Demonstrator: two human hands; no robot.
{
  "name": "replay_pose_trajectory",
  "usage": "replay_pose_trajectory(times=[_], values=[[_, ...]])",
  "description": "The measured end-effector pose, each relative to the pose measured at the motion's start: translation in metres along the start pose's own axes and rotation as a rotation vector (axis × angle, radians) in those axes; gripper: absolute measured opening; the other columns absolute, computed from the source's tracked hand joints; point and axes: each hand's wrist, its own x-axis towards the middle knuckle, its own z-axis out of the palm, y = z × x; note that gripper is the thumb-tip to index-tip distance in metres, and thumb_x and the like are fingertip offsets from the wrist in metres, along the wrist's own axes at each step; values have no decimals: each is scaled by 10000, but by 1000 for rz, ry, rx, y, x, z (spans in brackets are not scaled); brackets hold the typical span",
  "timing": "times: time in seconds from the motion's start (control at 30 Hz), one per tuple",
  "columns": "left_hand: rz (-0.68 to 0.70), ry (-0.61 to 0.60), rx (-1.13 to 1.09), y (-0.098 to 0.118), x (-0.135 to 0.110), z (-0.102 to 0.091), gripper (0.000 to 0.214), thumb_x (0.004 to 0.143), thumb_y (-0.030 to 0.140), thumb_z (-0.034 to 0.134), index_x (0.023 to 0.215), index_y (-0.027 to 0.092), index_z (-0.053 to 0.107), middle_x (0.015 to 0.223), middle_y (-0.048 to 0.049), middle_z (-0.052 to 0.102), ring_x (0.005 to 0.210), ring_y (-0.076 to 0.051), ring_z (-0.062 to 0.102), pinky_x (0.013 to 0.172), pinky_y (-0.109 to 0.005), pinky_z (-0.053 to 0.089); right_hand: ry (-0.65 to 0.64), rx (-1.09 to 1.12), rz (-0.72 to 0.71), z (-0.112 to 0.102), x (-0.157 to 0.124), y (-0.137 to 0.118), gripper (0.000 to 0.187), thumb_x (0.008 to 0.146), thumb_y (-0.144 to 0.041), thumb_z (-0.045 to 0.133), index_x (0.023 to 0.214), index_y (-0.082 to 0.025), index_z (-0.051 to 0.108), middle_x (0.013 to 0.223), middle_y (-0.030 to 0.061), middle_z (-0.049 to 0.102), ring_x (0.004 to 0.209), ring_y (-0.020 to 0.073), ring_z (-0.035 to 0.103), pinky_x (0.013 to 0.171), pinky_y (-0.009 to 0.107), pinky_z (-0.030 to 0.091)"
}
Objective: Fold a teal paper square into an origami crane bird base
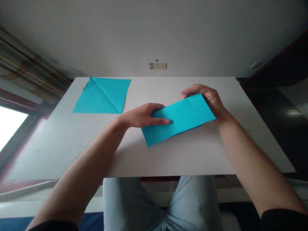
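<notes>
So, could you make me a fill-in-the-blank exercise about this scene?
1. Of the left fingers, the one on top of the folded paper is the ____.
2. On the table, another sheet lies on the person's ____-hand side.
3. A crease crosses that sheet from corner to ____.
4. The wall beyond has a row of ____ sockets.
Missing words: thumb; left; corner; three.

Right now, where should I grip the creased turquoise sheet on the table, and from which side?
Pinch the sheet by its right edge, coming from the right: it lies flat, but its layers seem slightly parted there, probably easing lifting. The left hand, nearest, holds the folded paper.
</notes>
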Motion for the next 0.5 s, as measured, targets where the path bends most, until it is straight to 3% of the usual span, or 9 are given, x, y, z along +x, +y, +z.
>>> replay_pose_trajectory(times=[0.07,0.13,0.17,0.23,0.27,0.37,0.43,0.5], values=[[-27,35,-165,-4,2,7,643,878,810,1073,1117,239,899,1079,-76,923,1037,-352,878,792,-374,665,111,66,23,-4,4,5,851,914,-1041,903,1494,-418,897,1324,74,919,1212,406,849,1062,584,704],[-47,138,-412,-8,5,15,780,818,796,1144,1290,231,886,1319,-116,954,1226,-408,907,936,-420,745,257,78,48,-10,9,10,967,853,-1124,851,1473,-382,852,1392,108,910,1284,439,852,1086,617,713],[-50,200,-519,-9,7,21,855,822,801,1151,1390,232,860,1459,-145,940,1344,-442,898,1029,-462,768,281,106,88,-12,10,12,961,871,-1157,779,1424,-375,849,1425,127,907,1330,462,853,1092,646,722],[-41,303,-649,-9,10,32,916,858,805,1141,1503,246,809,1619,-181,893,1485,-479,866,1164,-535,772,184,205,198,-13,11,11,1033,903,-1244,586,1384,-369,850,1512,165,900,1410,506,855,1102,708,744],[-41,301,-687,-8,10,37,909,895,783,1131,1551,259,782,1676,-186,868,1547,-485,841,1223,-563,761,143,244,234,-10,9,9,1039,892,-1246,616,1400,-369,847,1571,170,890,1430,511,857,1117,719,750],[-9,250,-699,-5,8,48,977,925,692,1151,1694,299,694,1773,-172,815,1652,-476,784,1309,-582,735,80,260,311,5,4,2,881,798,-991,1044,1386,-372,826,1523,135,924,1371,469,886,1120,679,772],[6,221,-665,-4,5,51,1057,931,675,1156,1785,326,641,1825,-145,782,1713,-465,740,1362,-579,709,86,290,308,19,1,-2,787,819,-868,1111,1354,-362,833,1489,113,943,1388,441,881,1162,654,766],[-21,217,-670,-3,4,52,1038,979,778,1084,1829,385,635,1875,-91,747,1760,-463,701,1394,-591,688,72,302,288,29,-2,-4,722,839,-817,1129,1338,-371,859,1484,82,952,1412,424,875,1234,637,743]])
